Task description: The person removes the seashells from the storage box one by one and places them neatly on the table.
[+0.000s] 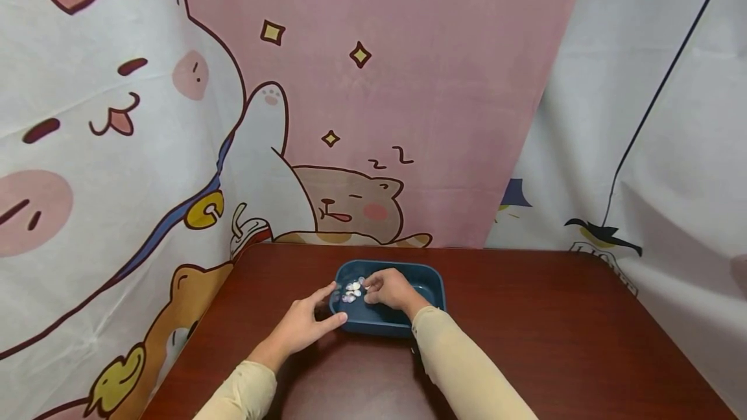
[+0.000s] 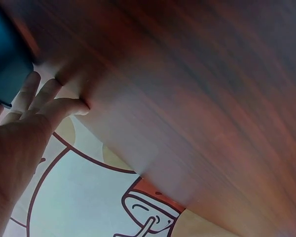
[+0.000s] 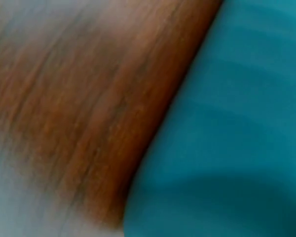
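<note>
A dark blue rectangular bin point(image 1: 373, 328) stands on the table. Several small, shiny, whitish rounded pieces point(image 1: 353, 290) lie together on its floor toward the left; their exact kind is too small to make out. My left hand point(image 1: 303, 326) is at the bin's left front corner, thumb and forefinger spread along the rim. The left wrist view shows its fingers fairly straight, one against the bin's outer wall and others on the tabletop. My right hand point(image 1: 390, 289) reaches inside with bent fingers, fingertips beside the pieces. Whether it pinches one is unclear. Only blue bin wall point(image 3: 227, 128) and table show in the right wrist view.
The reddish-brown wooden table point(image 1: 543, 316) extends on both sides of the bin. A pink and white cartoon-printed curtain point(image 1: 443, 96) hangs behind it and continues along the left and right.
</note>
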The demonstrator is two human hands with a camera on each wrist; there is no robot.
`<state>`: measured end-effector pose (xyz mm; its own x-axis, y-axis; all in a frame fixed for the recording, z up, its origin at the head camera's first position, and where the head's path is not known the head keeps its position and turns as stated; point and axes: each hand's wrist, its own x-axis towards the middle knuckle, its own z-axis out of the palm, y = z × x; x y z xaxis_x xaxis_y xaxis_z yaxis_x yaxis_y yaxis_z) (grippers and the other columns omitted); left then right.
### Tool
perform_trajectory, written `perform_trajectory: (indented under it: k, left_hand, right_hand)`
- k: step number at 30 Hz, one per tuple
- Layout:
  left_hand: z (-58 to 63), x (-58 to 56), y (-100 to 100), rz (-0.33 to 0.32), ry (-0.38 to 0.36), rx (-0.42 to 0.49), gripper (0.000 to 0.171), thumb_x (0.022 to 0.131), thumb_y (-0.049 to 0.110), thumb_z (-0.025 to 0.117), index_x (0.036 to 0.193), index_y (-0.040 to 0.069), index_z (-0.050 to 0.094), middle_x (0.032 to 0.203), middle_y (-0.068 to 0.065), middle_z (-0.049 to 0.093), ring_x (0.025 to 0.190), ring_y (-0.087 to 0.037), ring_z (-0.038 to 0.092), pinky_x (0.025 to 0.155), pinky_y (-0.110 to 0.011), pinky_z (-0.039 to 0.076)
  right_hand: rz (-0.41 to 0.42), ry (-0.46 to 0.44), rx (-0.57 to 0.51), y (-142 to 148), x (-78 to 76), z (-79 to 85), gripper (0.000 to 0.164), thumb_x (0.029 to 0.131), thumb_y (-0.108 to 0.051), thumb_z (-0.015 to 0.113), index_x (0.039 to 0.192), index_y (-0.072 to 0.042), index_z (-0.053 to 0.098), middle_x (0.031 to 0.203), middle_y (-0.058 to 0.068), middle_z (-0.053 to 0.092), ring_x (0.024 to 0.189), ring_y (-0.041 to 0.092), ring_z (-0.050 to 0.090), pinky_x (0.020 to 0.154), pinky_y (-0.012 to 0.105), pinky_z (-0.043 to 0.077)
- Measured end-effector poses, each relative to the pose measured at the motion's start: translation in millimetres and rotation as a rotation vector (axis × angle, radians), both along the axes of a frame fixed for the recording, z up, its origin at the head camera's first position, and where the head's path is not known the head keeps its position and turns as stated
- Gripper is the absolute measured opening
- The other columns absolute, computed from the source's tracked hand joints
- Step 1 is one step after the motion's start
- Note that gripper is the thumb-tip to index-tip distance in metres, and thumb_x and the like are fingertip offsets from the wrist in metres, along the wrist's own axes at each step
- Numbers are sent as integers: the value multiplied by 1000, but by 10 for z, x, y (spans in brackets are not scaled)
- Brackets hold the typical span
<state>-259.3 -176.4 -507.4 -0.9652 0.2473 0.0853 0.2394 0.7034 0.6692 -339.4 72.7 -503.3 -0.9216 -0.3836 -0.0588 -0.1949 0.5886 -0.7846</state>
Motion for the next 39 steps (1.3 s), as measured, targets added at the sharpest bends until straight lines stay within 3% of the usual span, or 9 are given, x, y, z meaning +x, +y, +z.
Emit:
perform_trajectory:
  k: [7, 13, 18, 30, 39]
  left_hand:
    - [-17, -13, -22, -17, 12, -5, 85, 95, 58, 75, 163, 17, 46, 145, -16, 69, 129, -30, 70, 109, -56, 55]
    - [-42, -3, -3, -38, 16, -1, 85, 96, 60, 73, 164, 17, 45, 146, -17, 68, 129, -32, 70, 107, -57, 56]
    - [-40, -3, -4, -28, 23, -5, 85, 96, 62, 72, 164, 19, 45, 144, -14, 70, 127, -30, 72, 106, -55, 57]
    - [-42, -11, -23, -30, 36, -3, 85, 96, 61, 73, 163, 18, 46, 140, -16, 72, 125, -32, 72, 106, -58, 56]
    - [-50, -5, -28, -22, 16, -22, 85, 96, 63, 71, 165, 21, 44, 137, -15, 73, 122, -28, 74, 105, -55, 58]
  right_hand:
    - [59, -90, -102, -102, -6, 6, 39, 93, -12, 84, 130, -4, 75, 113, 8, 81, 101, 18, 74, 97, 44, 62]
    - [35, -88, 0, -197, -12, -42, 36, 87, -15, 90, 121, -12, 81, 108, 6, 79, 97, 18, 70, 99, 47, 60]
    - [22, -58, 59, -245, -41, -47, 35, 84, -18, 93, 117, -15, 83, 103, 2, 77, 92, 16, 65, 94, 42, 58]
    - [-30, 2, 175, -333, -50, -57, 26, 84, -25, 94, 108, -23, 86, 97, -4, 74, 90, 14, 62, 89, 43, 54]
    - [44, 63, 194, -309, -41, -78, 28, 83, -24, 94, 110, -23, 87, 85, -8, 75, 84, 10, 62, 80, 34, 54]
